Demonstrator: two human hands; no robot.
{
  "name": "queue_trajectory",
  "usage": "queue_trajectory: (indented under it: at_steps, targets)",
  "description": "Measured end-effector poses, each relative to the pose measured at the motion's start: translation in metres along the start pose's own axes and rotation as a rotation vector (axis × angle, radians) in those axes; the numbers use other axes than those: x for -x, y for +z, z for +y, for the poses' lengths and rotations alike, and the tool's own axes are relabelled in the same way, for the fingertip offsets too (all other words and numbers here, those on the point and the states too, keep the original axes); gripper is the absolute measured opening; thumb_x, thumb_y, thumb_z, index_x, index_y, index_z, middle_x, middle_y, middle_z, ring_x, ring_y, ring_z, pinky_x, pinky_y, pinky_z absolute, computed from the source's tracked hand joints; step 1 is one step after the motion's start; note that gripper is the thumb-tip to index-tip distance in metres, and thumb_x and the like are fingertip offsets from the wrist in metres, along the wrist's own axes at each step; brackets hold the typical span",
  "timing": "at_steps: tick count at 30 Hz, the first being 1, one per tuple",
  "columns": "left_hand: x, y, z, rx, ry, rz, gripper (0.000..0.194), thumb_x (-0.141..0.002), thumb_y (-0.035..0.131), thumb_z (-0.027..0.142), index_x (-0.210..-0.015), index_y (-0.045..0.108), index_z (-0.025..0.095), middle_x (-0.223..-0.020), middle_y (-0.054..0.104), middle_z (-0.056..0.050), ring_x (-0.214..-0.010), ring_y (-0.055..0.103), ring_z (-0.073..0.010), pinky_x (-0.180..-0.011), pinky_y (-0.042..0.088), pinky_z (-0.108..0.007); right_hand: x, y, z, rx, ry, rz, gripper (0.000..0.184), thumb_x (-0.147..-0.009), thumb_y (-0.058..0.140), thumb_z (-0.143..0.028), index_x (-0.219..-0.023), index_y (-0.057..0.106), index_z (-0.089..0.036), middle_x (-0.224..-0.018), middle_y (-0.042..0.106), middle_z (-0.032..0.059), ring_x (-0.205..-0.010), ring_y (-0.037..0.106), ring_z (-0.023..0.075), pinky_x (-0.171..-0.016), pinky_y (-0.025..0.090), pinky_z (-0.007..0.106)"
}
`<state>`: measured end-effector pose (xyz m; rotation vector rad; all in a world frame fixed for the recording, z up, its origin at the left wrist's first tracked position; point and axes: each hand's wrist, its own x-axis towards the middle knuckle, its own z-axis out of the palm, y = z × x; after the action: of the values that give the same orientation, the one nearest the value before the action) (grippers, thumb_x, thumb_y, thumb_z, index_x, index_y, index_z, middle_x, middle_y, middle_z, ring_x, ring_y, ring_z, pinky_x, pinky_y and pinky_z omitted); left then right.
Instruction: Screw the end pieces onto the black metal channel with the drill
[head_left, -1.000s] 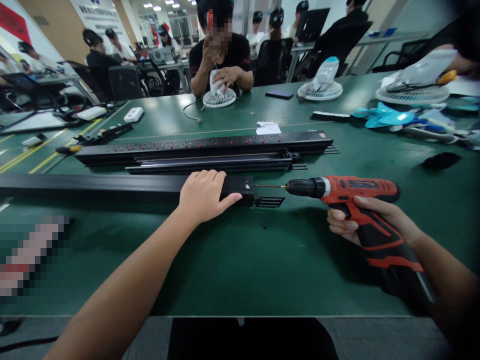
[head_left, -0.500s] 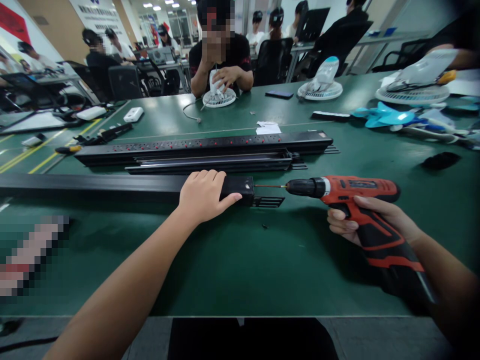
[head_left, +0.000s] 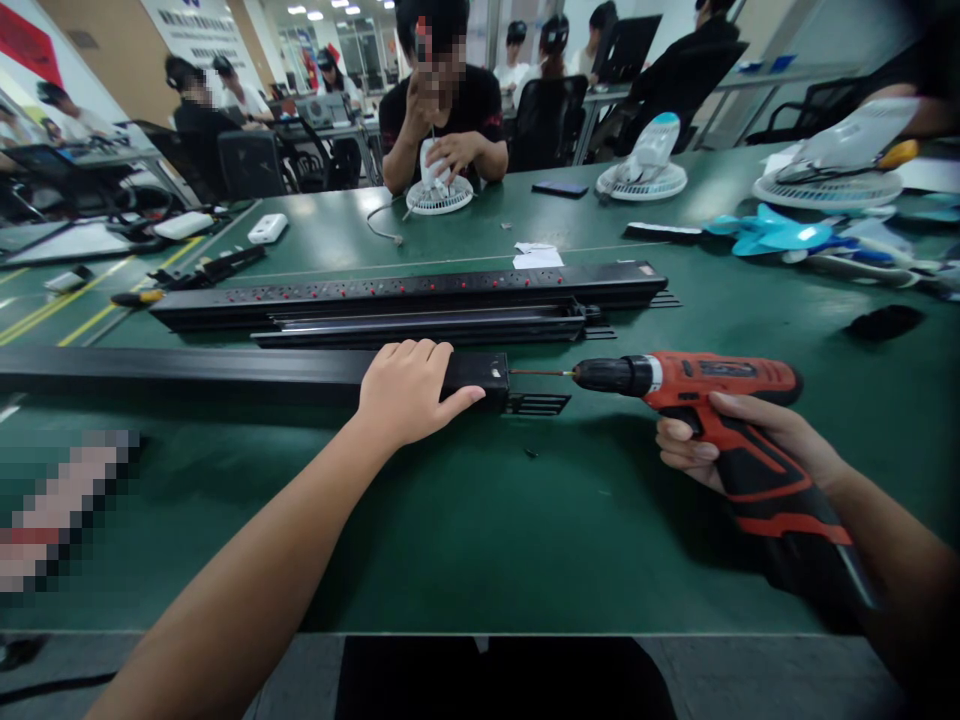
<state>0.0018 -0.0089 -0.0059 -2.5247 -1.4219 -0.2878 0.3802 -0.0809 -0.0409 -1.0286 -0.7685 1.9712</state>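
Observation:
My left hand [head_left: 405,395] grips the near long black bar [head_left: 300,370] by its right end, fingers over the far edge and thumb along the near side. In my right hand [head_left: 799,440] is a red and black cordless drill [head_left: 720,378], held by the handle with a finger at the trigger. Its long thin bit [head_left: 541,373] points left, the tip at the bar's end face; whether it sits in a screw is too small to tell. A slotted bracket [head_left: 538,404] sticks out below that end. A small dark piece [head_left: 531,453] lies on the table nearby.
Behind lie a black power strip [head_left: 420,285] with red dots and an open black channel [head_left: 435,325]. Blue fan blades [head_left: 772,232] and white fan parts [head_left: 645,180] are at the right. Across the green table [head_left: 525,560], a person handles a white fan base [head_left: 439,195].
My hands, the bar and the drill keep nearly the same positions. Across the table, the person's raised hand has shifted slightly.

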Motion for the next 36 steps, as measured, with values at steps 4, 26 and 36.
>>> queue_trajectory:
  at_steps: [4, 26, 36]
  targets:
    - [-0.0005, -0.0018, 0.0011, 0.005, -0.011, -0.025, 0.068, -0.1, 0.037, 0.072, -0.123, 0.065, 0.015, -0.115, 0.072, -0.015, -0.106, 0.066, -0.0324, -0.094, 0.045, -0.044, 0.0006, -0.0023, -0.0001, 0.0, 0.013, -0.004, 0.029, -0.074, 0.046, -0.05, -0.084, 0.052, -0.023, -0.074, 0.047, -0.0011, -0.055, 0.033, 0.0078, -0.047, 0.035, 0.022]
    - [-0.0002, 0.0007, -0.0001, 0.008, -0.001, -0.01, 0.07, -0.1, 0.035, 0.073, -0.124, 0.065, 0.015, -0.115, 0.072, -0.015, -0.105, 0.065, -0.0332, -0.093, 0.045, -0.046, 0.0, -0.0008, -0.0012, -0.025, 0.026, 0.016, 0.028, -0.071, 0.049, -0.049, -0.082, 0.052, -0.024, -0.071, 0.047, -0.0016, -0.054, 0.033, 0.0076, -0.047, 0.037, 0.022]
    - [0.0, 0.0, 0.0005, 0.006, -0.001, -0.009, 0.068, -0.1, 0.035, 0.073, -0.123, 0.065, 0.017, -0.115, 0.072, -0.015, -0.105, 0.066, -0.033, -0.094, 0.045, -0.046, 0.0009, -0.0008, -0.0008, 0.004, 0.018, 0.026, 0.03, -0.071, 0.049, -0.051, -0.084, 0.051, -0.024, -0.075, 0.049, -0.0011, -0.054, 0.033, 0.0075, -0.047, 0.037, 0.022]
